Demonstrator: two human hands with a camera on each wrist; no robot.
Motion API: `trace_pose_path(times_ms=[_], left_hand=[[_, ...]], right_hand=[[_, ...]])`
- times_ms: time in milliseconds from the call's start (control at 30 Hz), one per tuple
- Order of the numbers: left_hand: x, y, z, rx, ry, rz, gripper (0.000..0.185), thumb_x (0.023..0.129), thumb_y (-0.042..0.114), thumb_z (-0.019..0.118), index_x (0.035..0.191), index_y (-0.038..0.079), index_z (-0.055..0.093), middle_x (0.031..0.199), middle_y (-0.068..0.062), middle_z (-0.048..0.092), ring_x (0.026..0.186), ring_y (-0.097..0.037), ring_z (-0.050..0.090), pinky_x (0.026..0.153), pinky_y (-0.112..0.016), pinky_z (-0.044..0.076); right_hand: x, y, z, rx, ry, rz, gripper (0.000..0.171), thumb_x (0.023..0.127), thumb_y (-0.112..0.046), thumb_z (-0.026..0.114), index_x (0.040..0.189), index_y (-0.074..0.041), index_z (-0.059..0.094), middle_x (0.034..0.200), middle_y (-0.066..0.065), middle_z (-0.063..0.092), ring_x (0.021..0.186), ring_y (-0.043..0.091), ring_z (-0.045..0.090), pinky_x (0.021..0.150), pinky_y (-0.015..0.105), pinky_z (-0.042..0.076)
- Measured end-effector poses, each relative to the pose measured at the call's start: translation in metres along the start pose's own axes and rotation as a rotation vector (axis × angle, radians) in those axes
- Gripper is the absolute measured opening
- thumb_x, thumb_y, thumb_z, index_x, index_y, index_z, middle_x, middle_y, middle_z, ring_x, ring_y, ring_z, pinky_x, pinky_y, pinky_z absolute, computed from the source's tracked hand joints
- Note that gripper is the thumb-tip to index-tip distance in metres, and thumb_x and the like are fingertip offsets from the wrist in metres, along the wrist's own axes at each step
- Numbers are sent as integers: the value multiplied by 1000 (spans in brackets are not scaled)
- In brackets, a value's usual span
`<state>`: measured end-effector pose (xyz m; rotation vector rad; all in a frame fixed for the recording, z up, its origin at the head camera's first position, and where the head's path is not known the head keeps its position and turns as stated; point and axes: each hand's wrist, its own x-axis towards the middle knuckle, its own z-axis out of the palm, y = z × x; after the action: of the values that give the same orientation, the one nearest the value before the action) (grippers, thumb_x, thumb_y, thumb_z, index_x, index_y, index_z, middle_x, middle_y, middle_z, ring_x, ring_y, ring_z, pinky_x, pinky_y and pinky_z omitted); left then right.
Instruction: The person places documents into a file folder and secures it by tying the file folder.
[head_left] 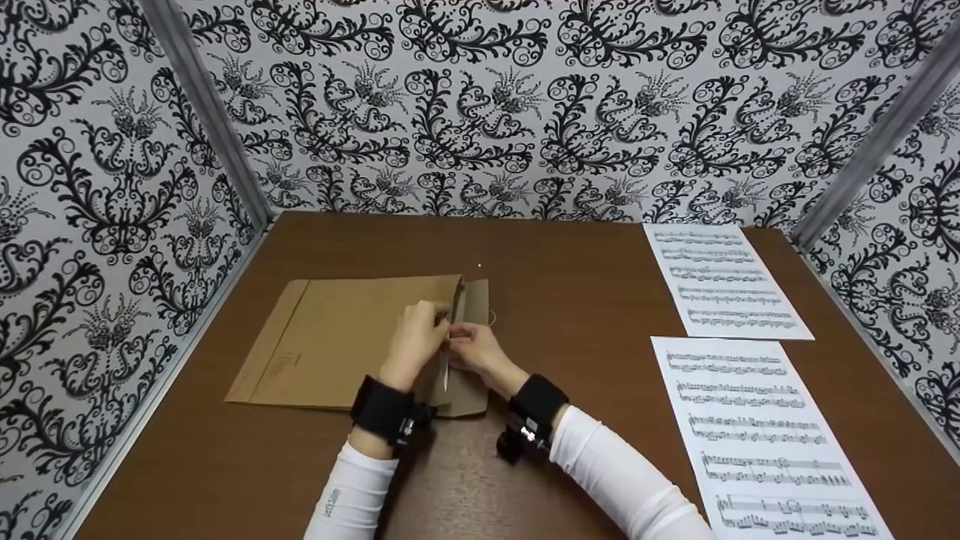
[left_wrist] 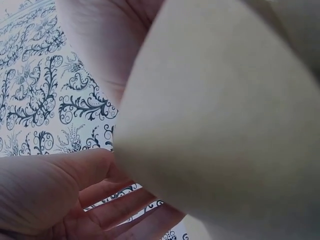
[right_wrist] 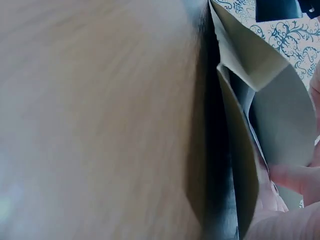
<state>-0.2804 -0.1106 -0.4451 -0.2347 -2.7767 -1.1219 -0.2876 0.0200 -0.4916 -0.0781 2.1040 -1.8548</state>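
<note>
Envelope flap edge between hands

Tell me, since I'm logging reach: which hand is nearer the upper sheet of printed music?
Right. The right hand rests on the brown envelope's flap, on the side toward the upper sheet of printed music; the left hand lies beyond it, farther left.
</note>
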Motion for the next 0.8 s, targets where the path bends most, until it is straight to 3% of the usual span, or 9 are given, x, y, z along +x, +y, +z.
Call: trace_pose_path(times_ms=[233, 333, 467, 800], left_hand=[[1, -1, 2, 1, -2, -4, 28, 96, -3, 58, 120, -6, 72, 105, -24, 76, 77, -26, 67, 66, -32, 48], [1, -2, 3, 7, 7, -9, 31, 95, -3, 59, 123, -6, 70, 113, -25, 76, 89, -31, 74, 74, -39, 58], [2, -3, 6, 13, 10, -18, 31, 95, -2, 60, 123, -6, 71, 117, -25, 75, 101, -37, 74, 84, -46, 60], [2, -4, 15, 59, -12, -44, 29, 94, -1, 64, 122, -6, 71, 120, -24, 74, 106, -39, 73, 87, -47, 61]], right_hand=[[-7, -2, -15, 9, -64, -6, 37, 99, 0, 57, 135, 10, 60, 123, 29, 71, 93, 16, 76, 91, 36, 62], [-10, -2, -23, -8, -85, -17, 38, 99, -3, 59, 135, 10, 60, 122, 29, 71, 94, 19, 78, 89, 34, 63], [-14, -2, -34, -22, -108, -34, 39, 101, -3, 56, 136, 13, 56, 124, 30, 69, 97, 21, 79, 88, 32, 63], [-29, -5, -55, -10, -150, -66, 38, 101, -7, 57, 134, 13, 58, 124, 28, 71, 89, 11, 78, 86, 28, 62]])
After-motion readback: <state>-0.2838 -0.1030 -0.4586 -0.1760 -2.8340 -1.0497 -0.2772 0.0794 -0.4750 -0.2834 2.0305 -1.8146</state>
